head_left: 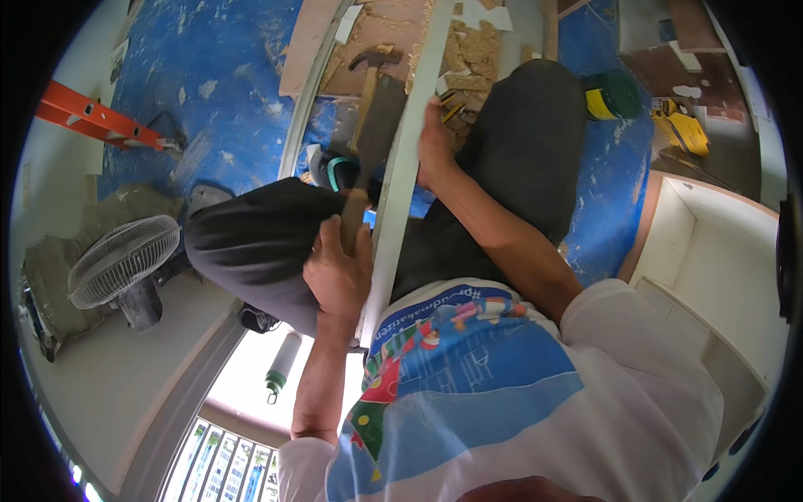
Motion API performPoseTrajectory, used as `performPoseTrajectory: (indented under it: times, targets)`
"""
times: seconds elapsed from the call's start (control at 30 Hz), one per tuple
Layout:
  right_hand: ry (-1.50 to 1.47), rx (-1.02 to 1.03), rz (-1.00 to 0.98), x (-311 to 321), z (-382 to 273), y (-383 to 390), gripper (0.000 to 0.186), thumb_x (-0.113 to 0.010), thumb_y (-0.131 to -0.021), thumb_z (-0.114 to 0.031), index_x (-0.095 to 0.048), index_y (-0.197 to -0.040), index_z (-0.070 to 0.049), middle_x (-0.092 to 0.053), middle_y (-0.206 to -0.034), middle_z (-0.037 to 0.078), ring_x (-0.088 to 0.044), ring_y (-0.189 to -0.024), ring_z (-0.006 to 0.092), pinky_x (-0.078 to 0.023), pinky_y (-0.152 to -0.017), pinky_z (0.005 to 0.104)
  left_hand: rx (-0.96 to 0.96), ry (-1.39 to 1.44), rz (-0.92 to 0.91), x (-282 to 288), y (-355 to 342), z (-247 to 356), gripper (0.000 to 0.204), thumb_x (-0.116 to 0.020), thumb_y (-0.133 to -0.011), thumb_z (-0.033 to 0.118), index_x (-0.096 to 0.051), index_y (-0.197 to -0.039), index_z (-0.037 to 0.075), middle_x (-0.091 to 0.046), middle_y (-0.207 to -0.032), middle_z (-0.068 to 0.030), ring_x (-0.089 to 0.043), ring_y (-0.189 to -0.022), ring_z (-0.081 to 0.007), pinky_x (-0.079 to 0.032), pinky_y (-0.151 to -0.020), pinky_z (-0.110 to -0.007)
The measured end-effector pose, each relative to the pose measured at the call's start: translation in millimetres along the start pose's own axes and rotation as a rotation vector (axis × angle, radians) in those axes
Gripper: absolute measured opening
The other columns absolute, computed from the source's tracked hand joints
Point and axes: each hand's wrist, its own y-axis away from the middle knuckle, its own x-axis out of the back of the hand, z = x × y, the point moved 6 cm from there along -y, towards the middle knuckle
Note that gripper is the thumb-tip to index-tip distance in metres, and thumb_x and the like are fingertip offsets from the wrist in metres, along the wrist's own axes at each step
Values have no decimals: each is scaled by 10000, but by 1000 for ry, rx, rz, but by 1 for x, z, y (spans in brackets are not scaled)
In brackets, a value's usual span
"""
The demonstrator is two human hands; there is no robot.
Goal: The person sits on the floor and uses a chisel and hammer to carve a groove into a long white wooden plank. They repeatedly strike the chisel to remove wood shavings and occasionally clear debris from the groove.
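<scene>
In my left hand is the wooden handle of a tool with a broad, dark, flat blade, slightly blurred, lying along the left side of a long pale strip. My right hand has its fingers wrapped round the strip farther up, beside my right thigh. The strip runs from my body to the top of the view between my bent legs. A claw hammer lies just beyond the blade. A black and teal object is partly hidden by my left leg.
Wood scraps cover boards ahead on a blue floor covering. An orange ladder and a grey fan are at left. A green container, yellow tool and white cabinet box are at right.
</scene>
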Motion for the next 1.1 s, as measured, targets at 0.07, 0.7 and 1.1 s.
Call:
performPoseTrajectory:
  times: [0.07,0.7,1.1]
  targets:
    - [7,14,-18,3,-6,-11,569,-368,-1058,-663,-588,-1099,-140,-565,-864,1,-598,-774,148,-520,-662,346,11,159,-13,0,-9,-6,279,-761,-905,189,-636,-1079,11,-714,-870,-216,-730,-696,-324,-557,-604,-418]
    - [-106,18,-18,0,3,-18,614,-351,-1047,-687,-598,-1063,-125,-606,-844,46,-620,-720,186,-549,-631,376,-108,-147,-155,-9,2,14,453,-726,-899,188,-580,-1295,25,-695,-913,-229,-715,-854,-408,-563,-673,-466]
    - [-223,-38,-53,6,-1,-13,561,-447,-1008,-692,-620,-1012,-158,-598,-869,54,-596,-726,232,-529,-640,420,-92,-75,-254,23,36,20,677,-729,-850,121,-509,-1489,86,-629,-988,-172,-677,-729,-342,-566,-704,-443]
